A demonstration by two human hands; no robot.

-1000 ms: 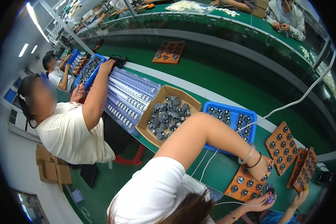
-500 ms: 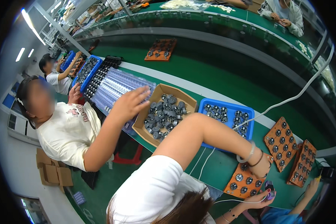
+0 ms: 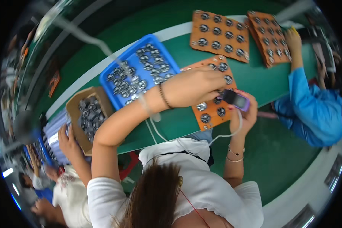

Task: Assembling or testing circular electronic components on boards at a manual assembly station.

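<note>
The right hand [image 3: 247, 114] is clamped on the device [image 3: 241, 102] at the board's [image 3: 212, 114] edge. The left hand [image 3: 203, 85] bends over the parts [image 3: 205, 118]; I cannot tell its grip. Apparently part-handling, calling next for 2 steady hands.

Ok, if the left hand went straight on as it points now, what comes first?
The left hand would probably meet the purple-and-black handheld device in the right hand; depth is unclear, so the orange board beneath could come first.
</note>
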